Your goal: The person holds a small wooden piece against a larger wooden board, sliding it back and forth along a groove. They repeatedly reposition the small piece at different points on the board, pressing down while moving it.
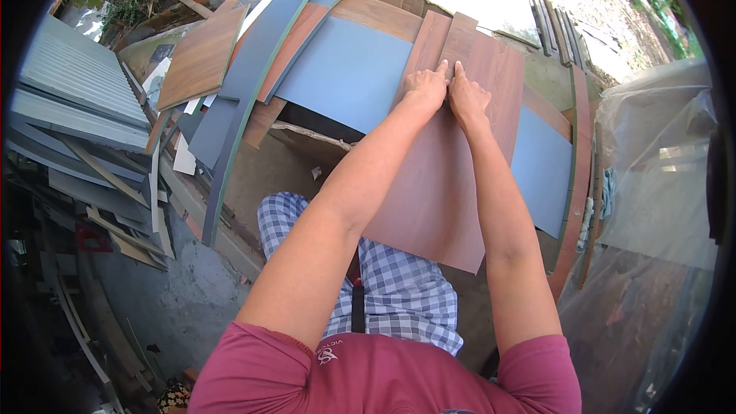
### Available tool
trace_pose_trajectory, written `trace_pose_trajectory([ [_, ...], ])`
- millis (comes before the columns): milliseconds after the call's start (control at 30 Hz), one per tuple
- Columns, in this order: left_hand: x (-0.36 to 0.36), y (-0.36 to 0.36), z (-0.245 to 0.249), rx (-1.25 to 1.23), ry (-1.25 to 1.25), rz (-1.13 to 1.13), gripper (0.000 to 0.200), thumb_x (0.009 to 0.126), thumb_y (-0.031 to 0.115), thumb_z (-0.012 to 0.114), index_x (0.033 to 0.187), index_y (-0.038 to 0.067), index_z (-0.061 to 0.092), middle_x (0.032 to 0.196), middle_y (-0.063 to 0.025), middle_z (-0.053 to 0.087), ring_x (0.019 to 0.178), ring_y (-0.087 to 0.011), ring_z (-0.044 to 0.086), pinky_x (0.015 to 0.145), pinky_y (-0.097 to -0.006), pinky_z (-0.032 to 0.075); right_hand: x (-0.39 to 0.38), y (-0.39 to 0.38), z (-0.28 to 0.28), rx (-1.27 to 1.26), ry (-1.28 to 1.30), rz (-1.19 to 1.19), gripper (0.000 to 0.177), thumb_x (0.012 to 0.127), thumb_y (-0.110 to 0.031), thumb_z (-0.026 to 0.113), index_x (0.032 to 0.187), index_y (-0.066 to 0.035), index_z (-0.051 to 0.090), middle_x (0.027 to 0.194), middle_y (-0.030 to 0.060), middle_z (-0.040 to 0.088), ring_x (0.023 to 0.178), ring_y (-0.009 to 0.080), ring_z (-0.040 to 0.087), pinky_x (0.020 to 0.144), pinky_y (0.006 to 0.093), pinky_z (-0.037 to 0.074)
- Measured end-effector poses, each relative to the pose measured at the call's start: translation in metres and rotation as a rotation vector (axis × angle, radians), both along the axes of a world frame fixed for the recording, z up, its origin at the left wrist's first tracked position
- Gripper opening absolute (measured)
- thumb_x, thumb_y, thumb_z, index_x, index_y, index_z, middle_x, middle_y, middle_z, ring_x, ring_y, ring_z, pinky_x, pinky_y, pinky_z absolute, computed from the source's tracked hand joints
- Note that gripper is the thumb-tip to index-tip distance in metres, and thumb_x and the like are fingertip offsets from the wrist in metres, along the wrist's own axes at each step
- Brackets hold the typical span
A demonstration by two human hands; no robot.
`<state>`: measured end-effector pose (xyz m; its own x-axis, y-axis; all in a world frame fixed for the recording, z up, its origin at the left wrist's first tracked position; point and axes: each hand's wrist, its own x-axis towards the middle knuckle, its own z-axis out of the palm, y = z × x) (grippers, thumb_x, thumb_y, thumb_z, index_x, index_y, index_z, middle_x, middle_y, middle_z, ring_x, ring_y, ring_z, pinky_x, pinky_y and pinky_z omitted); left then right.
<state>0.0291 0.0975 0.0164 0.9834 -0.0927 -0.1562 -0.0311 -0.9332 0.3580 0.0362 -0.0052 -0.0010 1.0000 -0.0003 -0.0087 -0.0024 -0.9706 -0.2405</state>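
A wide reddish-brown wood-grain board (429,199) lies in front of me, its near edge close to my knees. On top of it, toward the far end, is a narrow strip of the same colour (458,38). My left hand (428,86) rests at the strip's left side, index finger stretched forward and the other fingers curled. At the right side, my right hand (468,96) points its index finger forward too, close to the left fingertip. Both hands press down on the wood, and neither is wrapped round anything. Blue-grey panels (345,69) lie beneath and beside the board.
Long dark and brown boards (264,84) are piled at the left, beside a corrugated sheet (80,69) and stacked panels. Clear plastic sheeting (652,184) hangs at the right. A long curved brown strip (580,176) runs along the right edge. Slats (558,31) lie at the back right.
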Motion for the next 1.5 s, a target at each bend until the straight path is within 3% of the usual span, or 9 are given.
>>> trace_pose_trajectory([
  [200,-0.062,-0.018,0.006,-0.008,0.019,-0.069,0.051,0.090,0.032,0.044,0.137,0.017,0.030,0.100,-0.0152,0.063,0.093,-0.0290,0.061,0.077,-0.0404,0.048,-0.068,-0.023,0.008,-0.063,0.013,-0.023,0.049,0.087,-0.023,0.045,0.135,-0.016,0.034,0.090,0.0201,0.064,0.087,0.0361,0.062,0.085,0.0512,0.036],
  [267,-0.094,-0.024,0.005,-0.028,0.024,-0.111,0.052,0.090,0.031,0.045,0.136,0.011,0.030,0.093,-0.0156,0.065,0.087,-0.0290,0.063,0.073,-0.0398,0.050,-0.103,-0.030,0.014,-0.043,0.069,-0.019,0.051,0.086,-0.022,0.045,0.135,-0.015,0.032,0.088,0.0207,0.064,0.086,0.0364,0.062,0.083,0.0523,0.037],
  [300,-0.109,-0.027,-0.005,-0.078,-0.046,-0.119,0.051,0.091,0.031,0.043,0.136,0.012,0.030,0.081,-0.0184,0.065,0.078,-0.0343,0.063,0.069,-0.0447,0.050,-0.122,-0.033,0.014,-0.050,0.074,-0.023,0.051,0.086,-0.022,0.045,0.135,-0.015,0.032,0.088,0.0207,0.064,0.086,0.0364,0.062,0.083,0.0523,0.037],
  [400,-0.161,-0.029,-0.005,-0.117,-0.042,-0.142,0.052,0.090,0.032,0.044,0.136,0.011,0.030,0.077,-0.0192,0.064,0.074,-0.0345,0.064,0.066,-0.0447,0.050,-0.173,-0.040,0.019,-0.092,0.073,-0.011,0.052,0.086,-0.021,0.046,0.136,-0.014,0.031,0.081,0.0203,0.064,0.080,0.0354,0.063,0.078,0.0499,0.039],
  [500,-0.210,-0.024,-0.007,-0.135,-0.064,-0.169,0.054,0.090,0.033,0.045,0.136,0.011,0.030,0.069,-0.0195,0.063,0.067,-0.0353,0.063,0.060,-0.0447,0.051,-0.226,-0.043,0.013,-0.136,-0.004,0.034,0.054,0.085,-0.022,0.048,0.136,-0.012,0.031,0.066,0.0175,0.063,0.063,0.0332,0.062,0.070,0.0444,0.040],
  [733,-0.278,0.005,0.001,-0.160,-0.039,-0.162,0.054,0.089,0.034,0.047,0.136,0.012,0.031,0.060,-0.0188,0.060,0.056,-0.0357,0.061,0.052,-0.0452,0.049,-0.291,-0.018,0.019,-0.109,0.034,0.047,0.051,0.085,-0.020,0.047,0.134,-0.012,0.035,0.055,0.0141,0.059,0.048,0.0274,0.058,0.060,0.0365,0.035],
  [1100,-0.231,0.023,0.010,-0.113,-0.065,-0.169,0.051,0.089,0.032,0.049,0.134,0.012,0.035,0.060,-0.0194,0.059,0.058,-0.0371,0.060,0.054,-0.0465,0.048,-0.242,-0.003,0.008,-0.072,-0.043,0.064,0.047,0.085,-0.019,0.047,0.131,-0.013,0.040,0.052,0.0113,0.058,0.044,0.0255,0.057,0.060,0.0384,0.037],
  [1167,-0.212,0.021,0.015,-0.106,-0.022,-0.149,0.049,0.089,0.031,0.048,0.133,0.012,0.036,0.064,-0.0216,0.060,0.064,-0.0379,0.061,0.060,-0.0474,0.048,-0.222,-0.003,0.007,-0.045,-0.025,0.054,0.047,0.085,-0.020,0.048,0.131,-0.013,0.041,0.054,0.0121,0.059,0.047,0.0255,0.058,0.063,0.0394,0.038],
  [1500,-0.099,0.001,0.004,-0.072,-0.070,-0.139,0.047,0.089,0.030,0.047,0.131,0.012,0.038,0.071,-0.0236,0.061,0.071,-0.0417,0.060,0.066,-0.0497,0.047,-0.107,-0.019,0.006,0.038,0.013,0.018,0.050,0.084,-0.022,0.050,0.132,-0.013,0.037,0.067,0.0155,0.064,0.066,0.0334,0.064,0.073,0.0444,0.039],
])
